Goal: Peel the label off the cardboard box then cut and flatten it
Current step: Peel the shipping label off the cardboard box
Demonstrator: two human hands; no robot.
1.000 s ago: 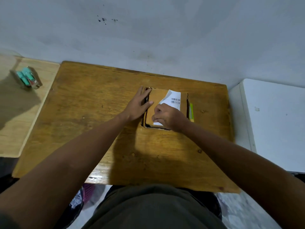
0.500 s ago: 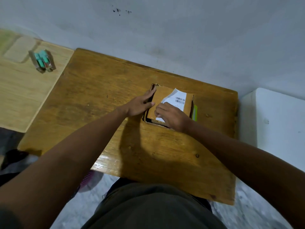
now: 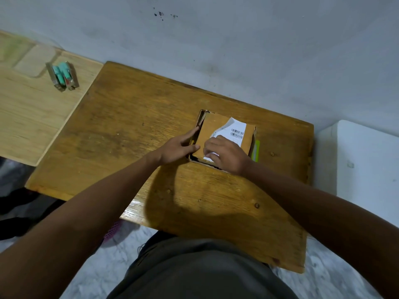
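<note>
On the table (image 3: 133, 134), your left hand (image 3: 177, 147) steadies the box (image 3: 216, 130) with straight fingers while your right hand (image 3: 226, 154) pinches the label (image 3: 235, 130); next, peel slowly.

Plain room in home, likely spare corner used for small chores. Worn, varnished brown wooden table (image 3: 133, 134) pushed against bare pale grey painted wall (image 3: 259, 50) with dark specks and scuffs. Lighter pale-grain wooden table (image 3: 26, 117) butts against its left side, carrying small pack of teal cylinders in clear wrapper (image 3: 62, 76). White boxy cabinet (image 3: 367, 169) stands to right. Grey-white marbled tile floor (image 3: 103, 275) below. No workshop fittings or shop fixtures.
</note>
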